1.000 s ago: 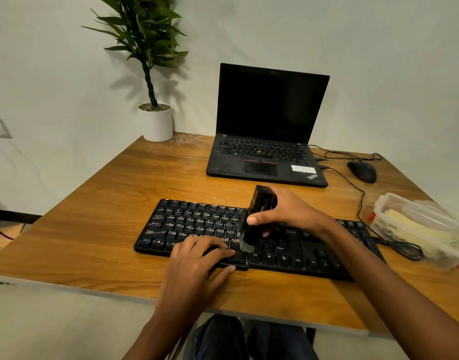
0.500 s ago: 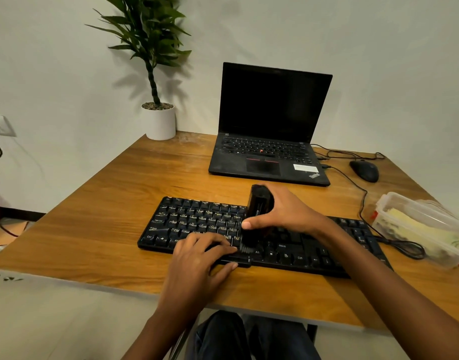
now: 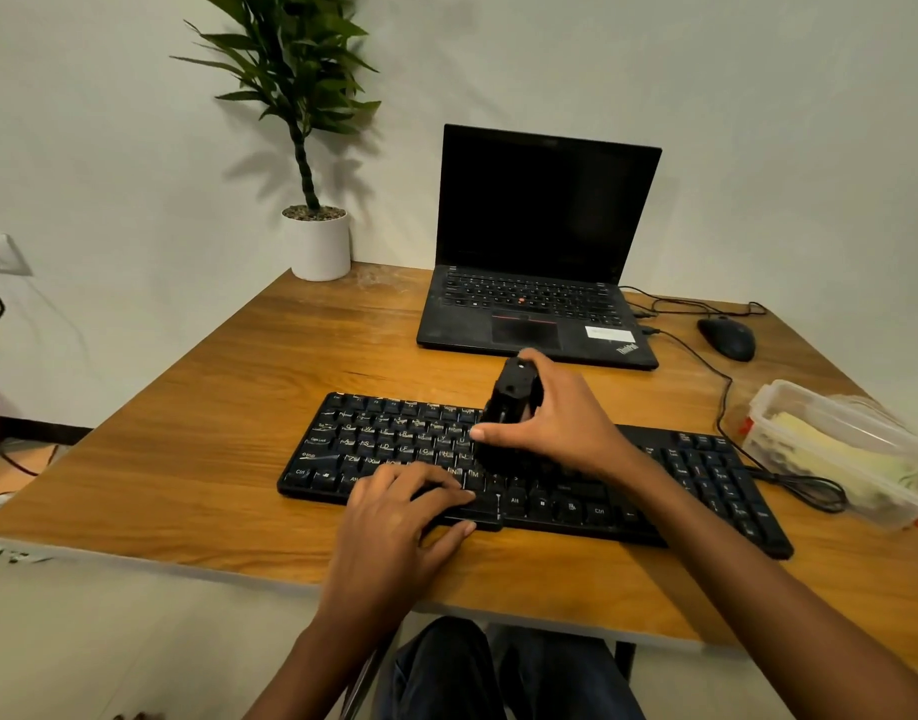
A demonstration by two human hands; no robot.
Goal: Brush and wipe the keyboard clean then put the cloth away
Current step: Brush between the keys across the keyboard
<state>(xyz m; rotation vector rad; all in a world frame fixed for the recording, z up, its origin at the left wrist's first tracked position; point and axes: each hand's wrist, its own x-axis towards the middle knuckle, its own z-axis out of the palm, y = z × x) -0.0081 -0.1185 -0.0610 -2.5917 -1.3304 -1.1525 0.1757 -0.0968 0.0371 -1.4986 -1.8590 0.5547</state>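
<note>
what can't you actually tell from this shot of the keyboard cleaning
Head view, the only one:
Bristles of the brush: black against the black keyboard and covered by the right hand; contact with the keys unclear.
Keys beneath the left hand: hidden by it.
Pale contents of the plastic container: blurred by its cloudy wall and cut by the right edge; cloth or not, unclear.
Dust on the keys: too small.

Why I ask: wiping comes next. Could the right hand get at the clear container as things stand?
Probably yes: the right hand has only the keyboard's end and a cable between it and the container. But it grips the brush, so it would first need freeing.
</note>
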